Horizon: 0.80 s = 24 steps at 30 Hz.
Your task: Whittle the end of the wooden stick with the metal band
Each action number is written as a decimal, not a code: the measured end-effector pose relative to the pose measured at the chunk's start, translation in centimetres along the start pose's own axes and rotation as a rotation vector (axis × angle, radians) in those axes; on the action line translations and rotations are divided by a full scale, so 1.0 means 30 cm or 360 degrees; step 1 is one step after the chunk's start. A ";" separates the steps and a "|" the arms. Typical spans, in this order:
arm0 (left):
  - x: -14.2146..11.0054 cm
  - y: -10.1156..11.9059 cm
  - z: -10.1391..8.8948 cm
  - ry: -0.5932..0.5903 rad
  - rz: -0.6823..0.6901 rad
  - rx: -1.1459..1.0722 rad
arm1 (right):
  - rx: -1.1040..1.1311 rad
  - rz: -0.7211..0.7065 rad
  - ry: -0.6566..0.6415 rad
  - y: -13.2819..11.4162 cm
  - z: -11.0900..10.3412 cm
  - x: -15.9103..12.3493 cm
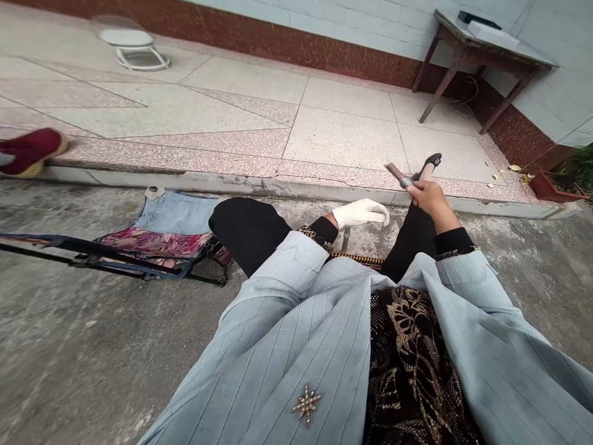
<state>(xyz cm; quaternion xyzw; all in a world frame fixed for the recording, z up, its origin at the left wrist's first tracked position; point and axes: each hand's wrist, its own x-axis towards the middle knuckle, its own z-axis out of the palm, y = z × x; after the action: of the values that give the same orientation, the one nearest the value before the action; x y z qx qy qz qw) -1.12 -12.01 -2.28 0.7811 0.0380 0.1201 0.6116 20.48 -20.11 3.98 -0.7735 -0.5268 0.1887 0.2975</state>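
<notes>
My right hand [428, 196], bare, is closed around a short brown rod with a silvery metal band or coil [397, 174] near the fingers. The rod points up and left, over my right knee. My left hand [360, 213] wears a white glove and hovers between my knees. Its fingers are stretched to the right and bend loosely down; nothing shows in them, and the thumb is hidden. Just below the glove stands a second brown stick with a metal band [345, 238]. Behind it is a yellow-and-black woven edge [364, 259], mostly covered by my jacket.
A low tiled step [259, 182] runs across in front; my right shoe [433, 162] rests on it. At left stands a folding chair with denim and floral cloth [171, 216]. Another person's red shoe [34, 151], a white stool [134, 46], a wooden table [491, 49] and a planter [553, 186] are around.
</notes>
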 end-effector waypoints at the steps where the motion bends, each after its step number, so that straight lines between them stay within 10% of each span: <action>1: -0.003 0.005 -0.001 -0.0004 -0.0005 0.0021 | -0.0300 0.0002 -0.0019 0.010 0.009 0.001; 6: -0.020 0.020 -0.024 0.0129 -0.0061 0.0095 | -0.1031 -0.0014 -0.0506 0.016 0.044 -0.011; 15: -0.014 0.018 -0.046 0.0361 -0.0124 0.0153 | -0.0216 -0.0230 -0.1581 -0.021 -0.021 -0.061; 24: 0.003 -0.012 -0.032 0.0360 -0.0026 0.0158 | 0.0567 -0.0252 -0.0546 -0.042 -0.069 -0.035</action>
<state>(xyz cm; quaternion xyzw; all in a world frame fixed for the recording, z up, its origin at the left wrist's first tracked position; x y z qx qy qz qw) -1.21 -10.98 -2.41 0.7915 0.1191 0.2003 0.5650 20.46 -21.29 6.34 -0.6218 -0.5870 0.3832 0.3492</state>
